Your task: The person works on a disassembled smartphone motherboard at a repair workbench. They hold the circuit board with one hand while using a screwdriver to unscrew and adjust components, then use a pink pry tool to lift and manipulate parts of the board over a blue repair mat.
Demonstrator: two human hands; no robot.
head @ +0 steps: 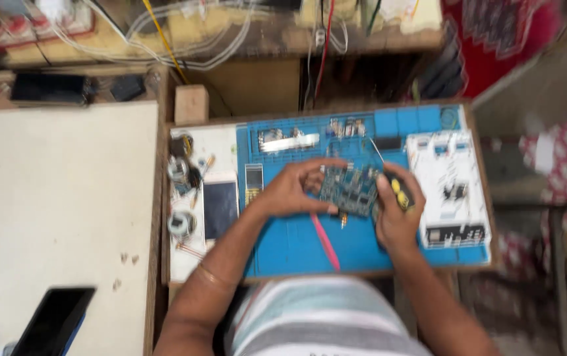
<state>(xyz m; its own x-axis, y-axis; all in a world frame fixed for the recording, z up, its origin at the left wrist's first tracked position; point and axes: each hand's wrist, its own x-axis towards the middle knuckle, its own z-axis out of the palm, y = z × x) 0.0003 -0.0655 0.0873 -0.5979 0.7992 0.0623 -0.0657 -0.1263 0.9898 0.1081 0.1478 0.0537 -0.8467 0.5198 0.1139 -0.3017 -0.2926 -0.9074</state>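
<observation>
My left hand (293, 188) grips the left edge of a blue-green circuit board (348, 191) held above a blue work mat (297, 244). My right hand (394, 214) is closed on a screwdriver with a yellow and black handle (399, 191), its thin metal shaft pointing up and to the left over the board's right edge. The picture is blurred, so the tip's contact with the board is unclear.
A pink tool (326, 242) lies on the mat below the board. A white device (451, 191) sits at the mat's right, a phone (221, 207) and small parts at its left. A pale table (59, 211) with a dark phone (53, 323) lies further left. Wires hang behind.
</observation>
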